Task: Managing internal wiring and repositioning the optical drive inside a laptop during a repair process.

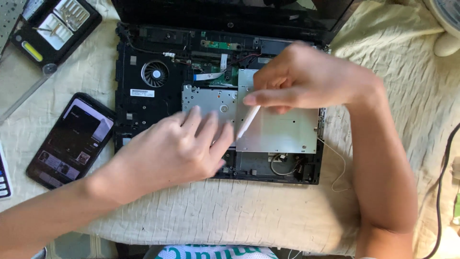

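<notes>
**Opened laptop, centre frame**

While the right hand [306,79] pinches a white tool [248,122], the left hand [177,144] rests spread-fingered on the silver drive [211,100] inside the laptop [143,96]. Phone [72,134] left, screw tray [55,29] upper left.

Left hand [179,144] motion-blurred; fingertips indistinct, contact with the drive cage [208,100] under them not resolvable. It hides the laptop's [139,105] lower-left interior. Right hand [299,79] covers the upper end of the white tool [248,121]; grip on it unseen, tip type too small to tell. Board parts behind that hand hidden. Laptop screen [230,9] cut by top edge. Phone [72,139], left of left hand: display too small to make out. Bit case [52,29] cut by top edge. Both forearms leave frame at bottom.
</notes>
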